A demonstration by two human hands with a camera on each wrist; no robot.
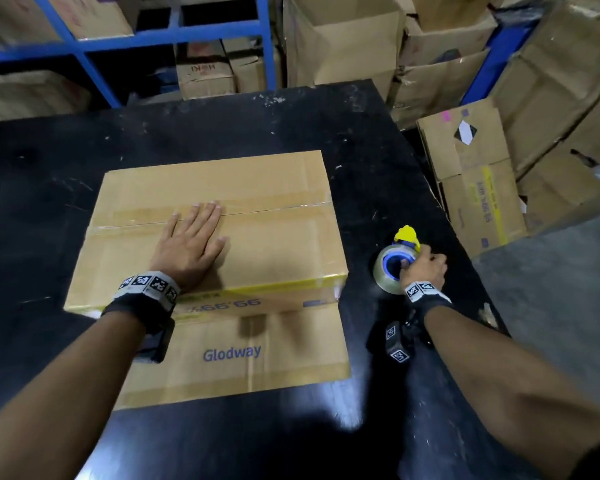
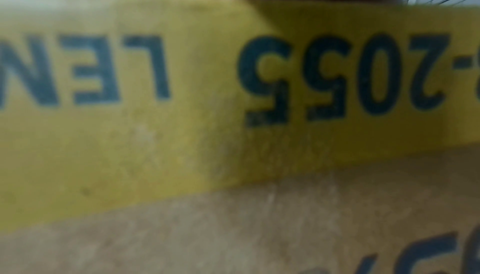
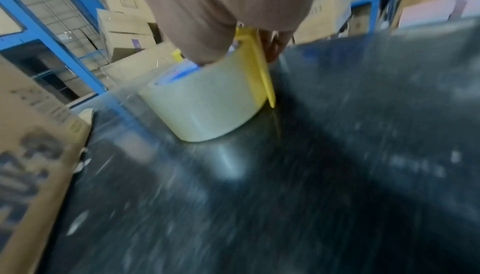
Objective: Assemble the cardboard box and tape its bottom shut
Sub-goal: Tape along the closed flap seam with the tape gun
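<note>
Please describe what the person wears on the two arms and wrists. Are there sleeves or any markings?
Both forearms are bare, with no sleeves in view. The left wrist and the right wrist each carry a black strap with a pale band of black-and-white square code markers. Under each wrist hangs a small black camera block; the right one also shows such markers.

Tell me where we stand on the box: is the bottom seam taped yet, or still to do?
Done, it seems: the cardboard box is squared up, flaps closed, with clear tape along the centre seam. In hand: the left hand presses flat on top; the right hand grips the tape dispenser on the black table, beside the box. Left: I cannot tell whether the tape ends are pressed down.
</note>
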